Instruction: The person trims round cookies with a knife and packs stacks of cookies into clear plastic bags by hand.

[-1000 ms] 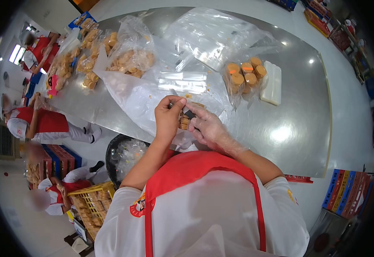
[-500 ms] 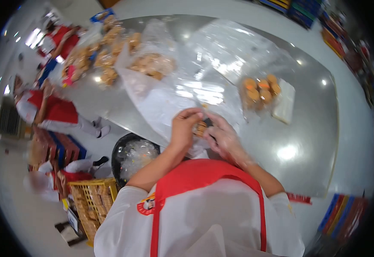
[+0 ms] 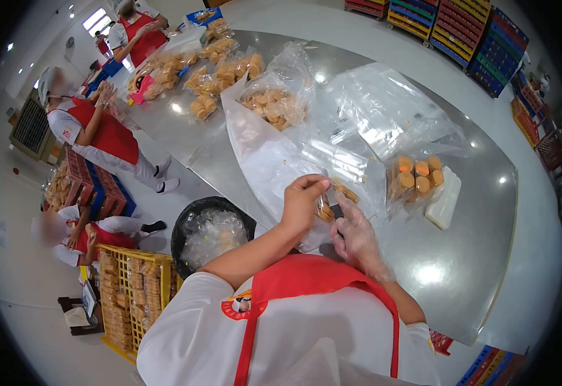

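Observation:
My bare left hand (image 3: pixel 303 204) pinches the edge of a clear packet of round biscuits (image 3: pixel 324 211) near the table's front edge. Beside it, my right hand (image 3: pixel 356 237), in a clear plastic glove, has its fingers bent around a small dark object (image 3: pixel 337 211) that touches the packet. More biscuits (image 3: pixel 344 189) lie just beyond my fingers on white plastic sheeting (image 3: pixel 261 161). Behind that, an open clear bag holds many loose biscuits (image 3: pixel 273 108). To the right, a clear bag of stacked biscuits (image 3: pixel 416 177) stands beside a white block-like stack (image 3: pixel 443 198).
The metal table (image 3: pixel 467 257) bears flat clear bags (image 3: pixel 384 106) and packed biscuits (image 3: pixel 165 72) at far left. A black bin (image 3: pixel 176 241) of plastic and a yellow crate (image 3: pixel 126 283) stand left. Three co-workers in red aprons are on the left; stacked crates (image 3: pixel 445 26) stand behind.
The view has turned, so the table and bags appear lower and further right. Both hands stay at the packet; my right fingers look more spread around the dark object.

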The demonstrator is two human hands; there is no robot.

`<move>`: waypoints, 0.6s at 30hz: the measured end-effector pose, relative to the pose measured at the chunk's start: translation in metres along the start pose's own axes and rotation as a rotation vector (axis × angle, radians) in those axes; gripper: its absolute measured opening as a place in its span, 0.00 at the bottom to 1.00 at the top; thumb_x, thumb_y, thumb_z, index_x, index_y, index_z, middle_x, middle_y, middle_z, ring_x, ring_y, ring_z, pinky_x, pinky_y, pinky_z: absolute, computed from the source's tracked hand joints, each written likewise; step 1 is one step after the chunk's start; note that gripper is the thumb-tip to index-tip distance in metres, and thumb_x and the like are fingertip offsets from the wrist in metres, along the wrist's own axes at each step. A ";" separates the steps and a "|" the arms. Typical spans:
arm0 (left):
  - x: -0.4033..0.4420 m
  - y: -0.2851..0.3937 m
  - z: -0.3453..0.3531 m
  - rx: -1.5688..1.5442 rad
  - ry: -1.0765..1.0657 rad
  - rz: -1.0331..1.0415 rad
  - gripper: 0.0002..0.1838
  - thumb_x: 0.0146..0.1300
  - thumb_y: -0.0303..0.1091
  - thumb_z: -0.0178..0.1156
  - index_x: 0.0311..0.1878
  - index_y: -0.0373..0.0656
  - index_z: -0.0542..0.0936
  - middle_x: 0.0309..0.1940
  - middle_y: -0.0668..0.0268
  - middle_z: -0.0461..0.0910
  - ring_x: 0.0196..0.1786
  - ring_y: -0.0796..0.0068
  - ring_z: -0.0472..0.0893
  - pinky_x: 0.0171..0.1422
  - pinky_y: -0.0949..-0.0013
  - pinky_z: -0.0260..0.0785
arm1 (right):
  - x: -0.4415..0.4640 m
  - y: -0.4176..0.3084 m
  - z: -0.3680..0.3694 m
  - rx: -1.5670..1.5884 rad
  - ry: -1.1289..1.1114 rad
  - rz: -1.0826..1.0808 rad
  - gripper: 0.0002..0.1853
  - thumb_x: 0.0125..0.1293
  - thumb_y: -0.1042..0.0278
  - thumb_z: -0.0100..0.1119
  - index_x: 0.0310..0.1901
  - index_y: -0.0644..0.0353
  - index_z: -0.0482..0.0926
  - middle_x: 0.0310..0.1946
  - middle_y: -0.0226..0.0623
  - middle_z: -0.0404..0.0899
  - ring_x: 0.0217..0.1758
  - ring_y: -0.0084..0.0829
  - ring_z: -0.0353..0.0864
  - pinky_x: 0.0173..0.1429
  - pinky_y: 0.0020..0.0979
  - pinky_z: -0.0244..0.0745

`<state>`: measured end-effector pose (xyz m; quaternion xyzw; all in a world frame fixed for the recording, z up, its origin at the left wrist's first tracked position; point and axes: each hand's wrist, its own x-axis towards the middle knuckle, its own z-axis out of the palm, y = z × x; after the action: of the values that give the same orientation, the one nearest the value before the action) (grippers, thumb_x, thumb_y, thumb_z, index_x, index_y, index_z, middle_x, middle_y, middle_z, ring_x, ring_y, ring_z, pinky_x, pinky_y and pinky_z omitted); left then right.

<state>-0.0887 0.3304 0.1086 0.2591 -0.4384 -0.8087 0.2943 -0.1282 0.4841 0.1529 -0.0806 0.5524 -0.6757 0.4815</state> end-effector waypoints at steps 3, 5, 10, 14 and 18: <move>0.001 0.002 0.002 0.019 0.000 0.011 0.05 0.62 0.22 0.64 0.41 0.34 0.82 0.36 0.64 0.83 0.41 0.78 0.79 0.50 0.76 0.71 | -0.001 0.006 0.000 0.037 -0.014 0.012 0.30 0.70 0.76 0.43 0.73 0.51 0.57 0.26 0.34 0.72 0.15 0.20 0.60 0.16 0.22 0.56; -0.003 0.002 0.005 0.036 -0.004 0.012 0.06 0.62 0.23 0.64 0.41 0.34 0.83 0.35 0.64 0.83 0.40 0.78 0.79 0.49 0.76 0.70 | 0.002 0.003 0.002 -0.004 0.016 -0.029 0.30 0.70 0.76 0.43 0.73 0.50 0.58 0.26 0.34 0.72 0.15 0.20 0.60 0.16 0.22 0.56; 0.006 0.004 0.004 0.009 0.044 0.059 0.06 0.62 0.24 0.64 0.42 0.34 0.83 0.36 0.65 0.83 0.41 0.78 0.79 0.48 0.76 0.70 | -0.004 0.006 0.007 0.031 -0.012 -0.006 0.29 0.70 0.77 0.42 0.73 0.54 0.58 0.25 0.33 0.72 0.14 0.19 0.60 0.16 0.22 0.56; -0.009 0.005 0.013 0.162 -0.022 0.008 0.06 0.63 0.23 0.62 0.42 0.33 0.81 0.37 0.63 0.83 0.41 0.76 0.79 0.50 0.74 0.71 | 0.003 0.009 0.003 -0.035 -0.007 -0.091 0.30 0.69 0.77 0.42 0.73 0.56 0.57 0.25 0.32 0.72 0.14 0.19 0.60 0.16 0.22 0.56; -0.001 0.002 0.011 0.044 -0.013 0.003 0.05 0.63 0.23 0.63 0.40 0.34 0.81 0.37 0.63 0.83 0.40 0.77 0.79 0.48 0.74 0.72 | 0.002 0.007 0.007 -0.029 -0.035 -0.057 0.29 0.69 0.77 0.43 0.73 0.58 0.58 0.25 0.33 0.72 0.14 0.19 0.60 0.17 0.22 0.57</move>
<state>-0.0949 0.3364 0.1153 0.2595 -0.4586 -0.8000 0.2869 -0.1210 0.4781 0.1490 -0.1152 0.5510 -0.6795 0.4706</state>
